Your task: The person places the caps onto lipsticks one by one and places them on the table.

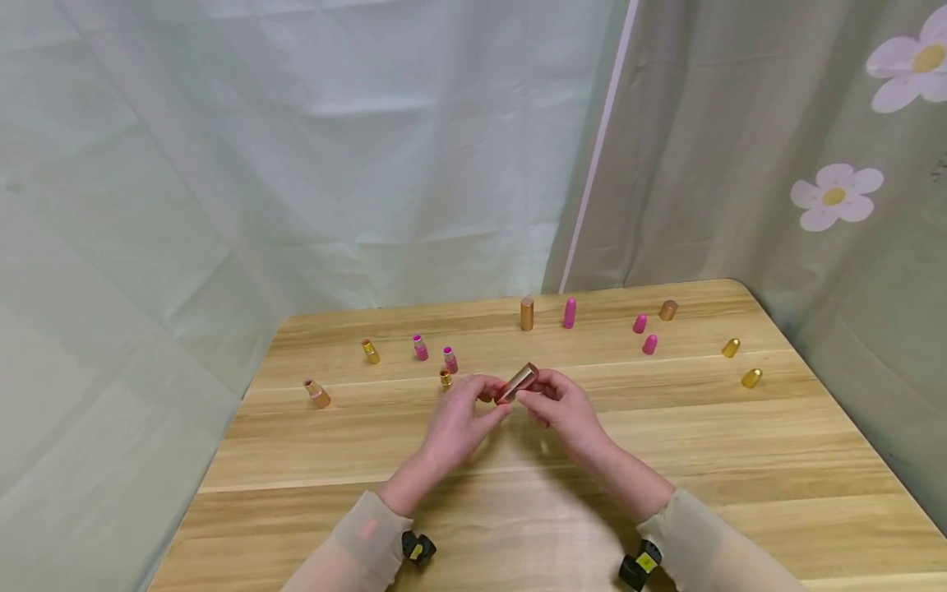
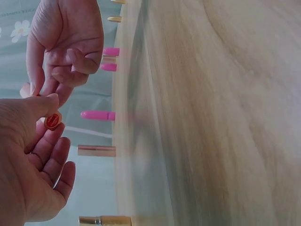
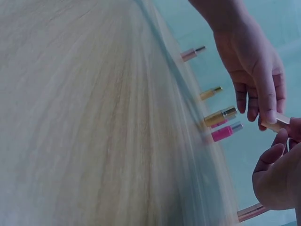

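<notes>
A rose-gold lipstick tube (image 1: pixel 520 383) is held in the air above the middle of the table, tilted with its upper end to the right. My left hand (image 1: pixel 460 418) pinches its lower left end between thumb and fingers. With thumb and fingertips, my right hand (image 1: pixel 568 411) grips the upper right end. A round red label (image 2: pixel 52 121) shows on the tube's end in the left wrist view. Just beyond my left hand stands an uncapped gold lipstick base (image 1: pixel 445 378), partly hidden, with an uncapped pink base (image 1: pixel 450 360) behind it.
Farther left stand another pink base (image 1: pixel 420 348), a gold base (image 1: pixel 371 352) and a rose-gold base (image 1: pixel 317 394). A rose-gold tube (image 1: pixel 527 314) and a pink tube (image 1: pixel 570 313) stand at the back. Pink caps (image 1: pixel 649 344), a rose-gold cap (image 1: pixel 669 310) and gold caps (image 1: pixel 751 378) sit right.
</notes>
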Action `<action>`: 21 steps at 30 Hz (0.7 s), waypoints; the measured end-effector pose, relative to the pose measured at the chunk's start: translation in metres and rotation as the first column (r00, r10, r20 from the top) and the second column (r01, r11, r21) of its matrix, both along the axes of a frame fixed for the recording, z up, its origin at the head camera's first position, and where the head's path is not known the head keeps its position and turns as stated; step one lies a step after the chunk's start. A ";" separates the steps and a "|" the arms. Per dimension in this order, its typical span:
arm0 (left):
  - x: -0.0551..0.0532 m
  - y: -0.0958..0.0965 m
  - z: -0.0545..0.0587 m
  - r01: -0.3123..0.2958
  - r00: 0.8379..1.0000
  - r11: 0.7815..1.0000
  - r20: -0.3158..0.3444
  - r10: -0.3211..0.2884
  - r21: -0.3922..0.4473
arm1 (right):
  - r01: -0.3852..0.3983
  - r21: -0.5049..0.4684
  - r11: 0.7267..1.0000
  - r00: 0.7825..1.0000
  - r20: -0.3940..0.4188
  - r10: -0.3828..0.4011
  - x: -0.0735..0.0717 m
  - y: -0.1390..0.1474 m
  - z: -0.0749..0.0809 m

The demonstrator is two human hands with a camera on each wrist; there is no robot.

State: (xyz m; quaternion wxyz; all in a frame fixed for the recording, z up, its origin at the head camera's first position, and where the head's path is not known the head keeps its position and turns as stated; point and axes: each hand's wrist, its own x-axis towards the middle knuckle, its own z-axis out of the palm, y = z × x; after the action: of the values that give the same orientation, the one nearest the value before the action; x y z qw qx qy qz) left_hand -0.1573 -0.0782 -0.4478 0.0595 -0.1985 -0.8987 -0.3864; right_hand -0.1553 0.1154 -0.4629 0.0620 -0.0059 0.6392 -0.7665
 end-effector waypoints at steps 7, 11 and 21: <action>0.001 0.004 -0.002 -0.012 0.999 0.999 0.050 0.011 0.031 | -0.018 0.125 0.992 0.997 -0.067 0.026 -0.001 -0.001 0.000; 0.002 0.001 -0.003 -0.003 0.997 1.000 0.071 0.004 -0.020 | -0.010 0.261 0.965 0.988 -0.146 0.050 -0.007 0.003 0.003; 0.016 -0.016 -0.007 0.141 0.982 0.920 -0.065 -0.177 -0.367 | 0.125 0.608 0.784 0.955 -0.288 0.072 -0.047 0.024 -0.007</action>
State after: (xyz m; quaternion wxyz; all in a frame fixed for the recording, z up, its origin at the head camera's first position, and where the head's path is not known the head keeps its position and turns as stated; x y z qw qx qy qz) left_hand -0.1410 -0.0940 -0.4543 0.0339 -0.2969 -0.9312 -0.2086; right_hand -0.2022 0.1394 -0.4702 -0.0467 -0.0909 0.8571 -0.5049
